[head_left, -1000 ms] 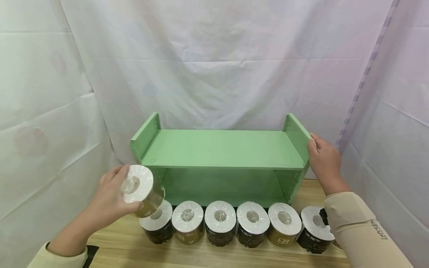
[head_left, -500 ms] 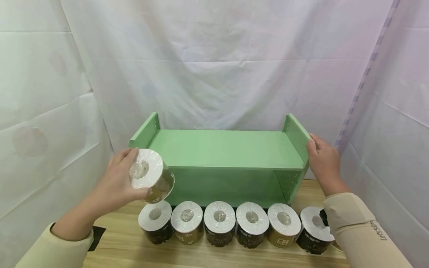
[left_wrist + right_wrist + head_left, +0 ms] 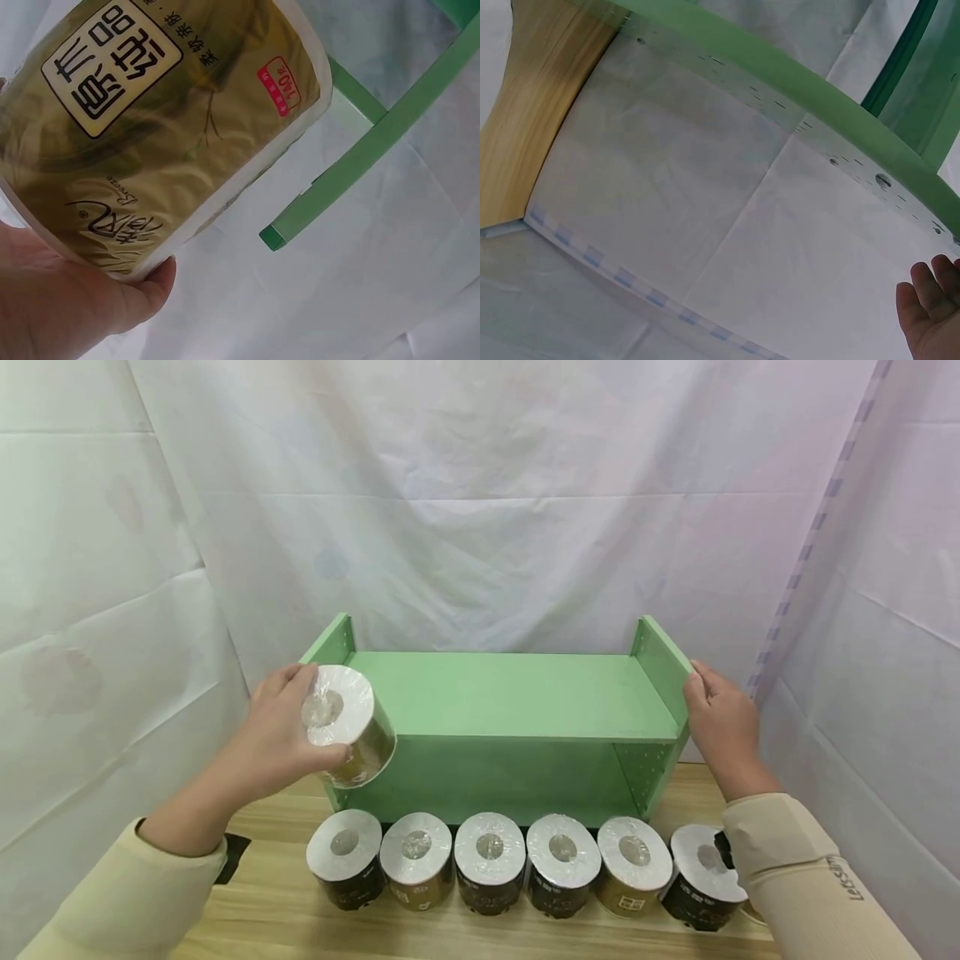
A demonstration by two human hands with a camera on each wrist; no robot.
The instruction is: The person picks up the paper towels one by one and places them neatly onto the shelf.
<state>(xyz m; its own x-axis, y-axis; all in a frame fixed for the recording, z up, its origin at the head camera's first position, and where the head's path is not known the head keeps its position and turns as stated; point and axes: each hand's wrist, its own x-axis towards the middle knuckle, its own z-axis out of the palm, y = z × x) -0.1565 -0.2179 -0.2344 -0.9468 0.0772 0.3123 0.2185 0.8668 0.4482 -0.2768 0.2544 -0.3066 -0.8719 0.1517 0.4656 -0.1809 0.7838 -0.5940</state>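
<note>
My left hand (image 3: 277, 739) grips a wrapped toilet roll (image 3: 367, 743) with a gold printed label, thumb along its near side and fingers at its far side. The roll is raised and tilted, overlapping the left end of a green two-tier shelf (image 3: 495, 693) in the head view. Gold wrapping with dark lettering (image 3: 112, 67) fills much of the left wrist view. At the shelf's right side panel (image 3: 663, 668), my right hand (image 3: 723, 718) holds the upper front edge. Part of that hand (image 3: 934, 307) shows at the corner of the right wrist view, under the panel's edge.
Several toilet rolls (image 3: 490, 852) in black or gold wrapping stand upright in a row before the shelf on the wooden table (image 3: 285, 910). My right sleeve (image 3: 802, 868) partly hides the rightmost ones. White cloth (image 3: 480, 510) encloses the back and sides.
My left hand has lifted the toilet roll up and to the right, from above the leftmost standing roll to the shelf's upper left end. My right hand keeps its place on the panel.
</note>
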